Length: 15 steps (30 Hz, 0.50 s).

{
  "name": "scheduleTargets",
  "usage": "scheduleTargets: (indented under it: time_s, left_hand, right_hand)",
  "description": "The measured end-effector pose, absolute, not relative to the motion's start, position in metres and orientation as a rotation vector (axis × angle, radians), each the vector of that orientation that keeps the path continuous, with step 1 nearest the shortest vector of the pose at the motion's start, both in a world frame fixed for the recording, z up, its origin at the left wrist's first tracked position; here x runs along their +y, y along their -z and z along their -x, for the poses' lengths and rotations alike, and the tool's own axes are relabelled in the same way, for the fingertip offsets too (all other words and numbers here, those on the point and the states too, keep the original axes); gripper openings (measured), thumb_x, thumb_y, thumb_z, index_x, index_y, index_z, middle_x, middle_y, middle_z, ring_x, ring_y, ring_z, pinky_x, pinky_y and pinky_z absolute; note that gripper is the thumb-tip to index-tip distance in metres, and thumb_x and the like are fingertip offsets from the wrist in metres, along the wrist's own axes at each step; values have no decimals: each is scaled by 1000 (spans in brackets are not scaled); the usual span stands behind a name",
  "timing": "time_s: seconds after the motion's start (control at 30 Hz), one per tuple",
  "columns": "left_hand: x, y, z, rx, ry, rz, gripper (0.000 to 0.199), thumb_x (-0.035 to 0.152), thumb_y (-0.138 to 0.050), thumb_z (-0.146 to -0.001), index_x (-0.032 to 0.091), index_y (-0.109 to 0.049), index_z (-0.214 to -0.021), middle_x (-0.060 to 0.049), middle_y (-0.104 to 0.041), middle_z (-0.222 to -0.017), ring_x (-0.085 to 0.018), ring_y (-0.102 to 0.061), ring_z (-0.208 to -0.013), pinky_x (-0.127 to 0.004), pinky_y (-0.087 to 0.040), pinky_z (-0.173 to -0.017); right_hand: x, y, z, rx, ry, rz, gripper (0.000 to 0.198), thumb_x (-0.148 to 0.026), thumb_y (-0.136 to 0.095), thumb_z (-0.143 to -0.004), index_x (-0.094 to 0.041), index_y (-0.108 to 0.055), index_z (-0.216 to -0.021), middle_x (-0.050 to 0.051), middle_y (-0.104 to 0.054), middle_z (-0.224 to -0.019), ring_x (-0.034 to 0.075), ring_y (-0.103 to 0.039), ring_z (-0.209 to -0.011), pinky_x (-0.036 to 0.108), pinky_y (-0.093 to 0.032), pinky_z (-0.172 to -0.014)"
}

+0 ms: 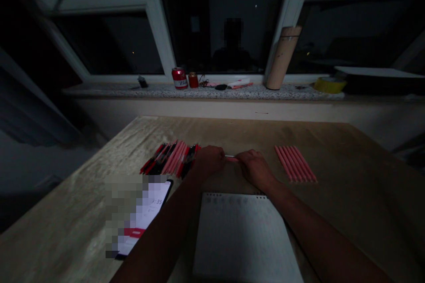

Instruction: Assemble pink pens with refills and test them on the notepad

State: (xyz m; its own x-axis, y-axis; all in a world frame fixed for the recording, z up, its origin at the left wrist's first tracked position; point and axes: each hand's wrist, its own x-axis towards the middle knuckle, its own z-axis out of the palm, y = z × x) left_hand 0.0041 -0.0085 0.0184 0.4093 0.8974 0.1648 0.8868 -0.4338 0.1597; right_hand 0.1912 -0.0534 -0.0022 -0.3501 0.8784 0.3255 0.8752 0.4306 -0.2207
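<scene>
Above the notebook, my left hand [210, 160] and my right hand [256, 167] face each other, fingers closed on the two ends of a pink pen [231, 158]. A whitish part shows at the pen's left side; the rest of it is hidden by my fingers. Just left of my left hand lies a bunch of pens [172, 159], pink, red and black, side by side. Several pink pens [295, 163] form a neat slanted row to the right of my right hand. A spiral notebook [244, 239] with a written page lies open below my wrists.
A lit phone [146, 214], partly pixelated, lies left of my left forearm. On the windowsill [239, 93] stand a red can [179, 78], a small red jar [193, 80], a tall tan cylinder [283, 58] and a yellow tape roll [328, 85].
</scene>
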Motion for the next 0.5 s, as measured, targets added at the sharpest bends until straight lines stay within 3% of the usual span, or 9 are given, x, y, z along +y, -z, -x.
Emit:
scheduleTargets:
  time_s: [0.5]
  left_hand:
    - [-10, -20, -8, 1512, -273, -2611, 25, 30, -49, -76, 18, -71, -78, -12, -67, -82, -23, -62, -78, -34, -44, -72]
  right_hand:
    - [-55, 0, -192, -2339, 40, 1455, 29, -11, -49, -83, -21, -62, -106, 6, -64, -103, 22, -46, -97, 34, -31, -81]
